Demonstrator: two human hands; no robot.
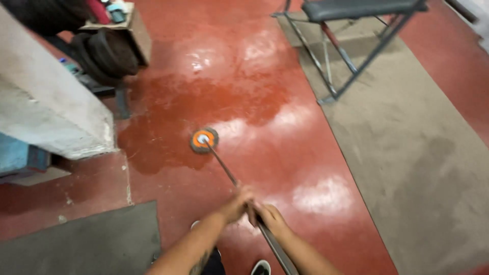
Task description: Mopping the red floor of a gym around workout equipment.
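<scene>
Your mop head, round and orange, sits on the wet red floor just beside the pale concrete block; its metal handle runs back to you; your left hand and right hand both clench it, touching; a tan carpet lies to the right.

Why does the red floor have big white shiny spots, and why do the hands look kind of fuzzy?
In the head view, the white patches are glare: light bouncing off the wet red floor. The left hand and right hand on the mop handle are smeared by motion blur. The round orange mop head looks soft too, and the bench looks tilted near the edge.
</scene>
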